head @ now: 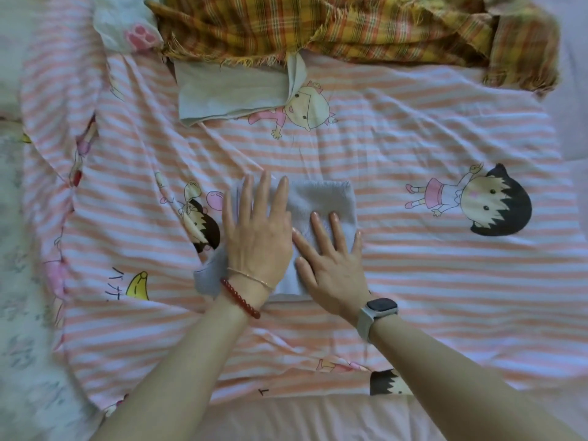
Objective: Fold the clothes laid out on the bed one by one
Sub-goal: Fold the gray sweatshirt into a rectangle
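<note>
Grey knit garment [321, 202], folded small, lies mid-bed on the pink-striped cartoon sheet [413, 265]. Both the left hand [259, 232] and right hand [331, 265] press flat on it, fingers straight, gripping nothing. A plaid cloth [350, 23] and pale folded garment [229, 90] lie beyond.

Left hand [257, 230] and right hand [331, 265] press flat on small folded grey knit garment [321, 198], atop pink-striped cartoon bedsheet [445, 281]; yellow plaid cloth [350, 23] beyond.
</note>
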The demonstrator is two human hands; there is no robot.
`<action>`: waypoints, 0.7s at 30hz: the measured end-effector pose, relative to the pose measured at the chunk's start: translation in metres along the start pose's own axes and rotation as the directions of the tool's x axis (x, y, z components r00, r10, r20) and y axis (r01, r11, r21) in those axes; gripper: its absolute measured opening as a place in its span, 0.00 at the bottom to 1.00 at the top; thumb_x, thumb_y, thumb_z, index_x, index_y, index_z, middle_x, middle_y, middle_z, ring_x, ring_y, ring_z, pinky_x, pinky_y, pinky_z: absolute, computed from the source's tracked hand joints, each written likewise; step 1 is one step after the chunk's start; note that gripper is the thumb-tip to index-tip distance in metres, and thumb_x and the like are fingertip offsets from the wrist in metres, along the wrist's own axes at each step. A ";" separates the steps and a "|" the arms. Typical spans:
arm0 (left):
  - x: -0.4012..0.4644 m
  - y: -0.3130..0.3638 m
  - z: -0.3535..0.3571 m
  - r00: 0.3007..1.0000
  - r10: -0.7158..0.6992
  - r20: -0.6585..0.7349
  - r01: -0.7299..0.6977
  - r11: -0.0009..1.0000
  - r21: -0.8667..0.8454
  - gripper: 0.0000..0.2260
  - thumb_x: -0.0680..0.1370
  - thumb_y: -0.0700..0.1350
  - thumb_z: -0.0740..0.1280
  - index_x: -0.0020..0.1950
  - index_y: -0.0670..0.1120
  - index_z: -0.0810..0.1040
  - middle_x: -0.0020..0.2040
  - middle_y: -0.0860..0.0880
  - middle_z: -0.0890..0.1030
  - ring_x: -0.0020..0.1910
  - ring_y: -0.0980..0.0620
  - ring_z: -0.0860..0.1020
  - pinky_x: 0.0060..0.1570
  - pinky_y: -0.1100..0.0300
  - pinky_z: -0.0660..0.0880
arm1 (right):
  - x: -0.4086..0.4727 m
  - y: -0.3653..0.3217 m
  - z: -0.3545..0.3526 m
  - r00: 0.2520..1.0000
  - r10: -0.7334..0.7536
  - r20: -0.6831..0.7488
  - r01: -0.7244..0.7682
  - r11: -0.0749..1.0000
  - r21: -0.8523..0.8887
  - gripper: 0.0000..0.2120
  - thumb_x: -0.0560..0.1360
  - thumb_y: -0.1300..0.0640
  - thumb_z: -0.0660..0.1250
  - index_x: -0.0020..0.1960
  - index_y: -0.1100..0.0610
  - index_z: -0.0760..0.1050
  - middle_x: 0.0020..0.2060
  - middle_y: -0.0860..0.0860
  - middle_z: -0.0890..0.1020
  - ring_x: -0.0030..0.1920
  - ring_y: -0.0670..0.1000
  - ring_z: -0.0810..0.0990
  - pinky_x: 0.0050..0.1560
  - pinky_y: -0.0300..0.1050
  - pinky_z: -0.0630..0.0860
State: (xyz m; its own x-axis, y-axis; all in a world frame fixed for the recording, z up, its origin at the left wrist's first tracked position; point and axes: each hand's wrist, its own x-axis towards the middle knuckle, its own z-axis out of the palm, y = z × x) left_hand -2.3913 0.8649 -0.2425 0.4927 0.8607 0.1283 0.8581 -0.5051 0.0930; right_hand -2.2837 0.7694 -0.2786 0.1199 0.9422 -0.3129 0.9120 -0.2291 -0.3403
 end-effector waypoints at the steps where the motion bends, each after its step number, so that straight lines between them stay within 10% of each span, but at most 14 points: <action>1: -0.011 0.001 0.002 0.994 -0.008 0.109 0.009 1.000 -0.006 0.22 0.78 0.49 0.58 0.72 0.46 0.66 0.73 0.42 0.65 0.72 0.40 0.62 0.67 0.39 0.58 | -0.003 0.005 -0.001 1.000 -0.004 -0.019 0.005 0.998 0.057 0.26 0.77 0.43 0.40 0.74 0.43 0.56 0.76 0.51 0.53 0.76 0.58 0.47 0.68 0.70 0.49; 4: -0.040 -0.011 0.023 0.911 -0.209 0.356 0.228 0.974 -0.012 0.25 0.80 0.54 0.55 0.76 0.50 0.54 0.77 0.47 0.50 0.76 0.42 0.49 0.71 0.42 0.51 | -0.014 0.019 0.001 0.996 -0.001 -0.085 0.015 0.986 0.166 0.24 0.78 0.45 0.47 0.73 0.46 0.62 0.75 0.51 0.57 0.75 0.57 0.51 0.68 0.65 0.55; 11: -0.024 -0.017 0.035 0.925 -0.214 0.313 0.285 0.937 -0.201 0.29 0.79 0.52 0.60 0.76 0.45 0.53 0.77 0.43 0.52 0.74 0.42 0.55 0.71 0.50 0.53 | -0.005 0.020 0.005 0.987 0.038 -0.158 0.013 0.950 0.311 0.26 0.78 0.51 0.60 0.74 0.50 0.58 0.76 0.51 0.52 0.76 0.51 0.47 0.74 0.52 0.48; 16: -0.026 -0.033 0.020 0.767 -0.498 0.405 0.640 0.644 -0.419 0.25 0.76 0.52 0.66 0.68 0.40 0.67 0.64 0.37 0.70 0.64 0.39 0.69 0.62 0.51 0.65 | -0.012 0.018 -0.003 0.861 0.482 -0.164 -0.176 0.584 0.793 0.30 0.74 0.53 0.68 0.72 0.58 0.61 0.68 0.55 0.67 0.68 0.53 0.65 0.70 0.47 0.60; 21: -0.014 -0.040 0.010 0.749 -0.307 0.587 0.617 0.646 -0.450 0.24 0.77 0.57 0.61 0.68 0.44 0.67 0.65 0.44 0.73 0.64 0.43 0.72 0.63 0.54 0.68 | -0.018 0.018 -0.009 0.907 0.417 -0.060 -0.136 0.424 0.896 0.26 0.74 0.53 0.68 0.68 0.44 0.61 0.56 0.36 0.74 0.54 0.38 0.75 0.53 0.33 0.69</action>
State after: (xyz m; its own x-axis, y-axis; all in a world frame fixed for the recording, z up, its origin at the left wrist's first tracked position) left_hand -2.4306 0.8735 -0.2582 0.1905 0.8376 -0.5120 0.7931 0.1760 0.5832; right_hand -2.2659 0.7506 -0.2712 0.5125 0.7738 -0.3724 0.0190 -0.4438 -0.8959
